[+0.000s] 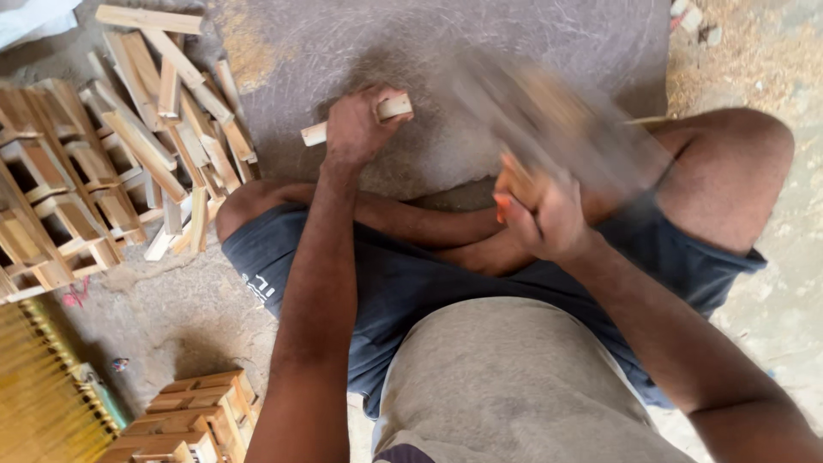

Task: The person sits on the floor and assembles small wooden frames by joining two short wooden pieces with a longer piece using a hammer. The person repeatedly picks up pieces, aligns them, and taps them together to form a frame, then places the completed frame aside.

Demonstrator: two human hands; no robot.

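Note:
I sit cross-legged on the ground. My left hand grips a short pale wooden stick, holding it flat against a grey stone slab in front of my knees. My right hand clutches the handle of a tool that is raised over the slab and badly motion-blurred, so its head cannot be made out. The tool hangs to the right of the stick, apart from it.
A loose heap of cut wooden sticks lies left of the slab. Stacked small wooden frames stand at far left and more frames at bottom left. Sawdust covers the ground at right.

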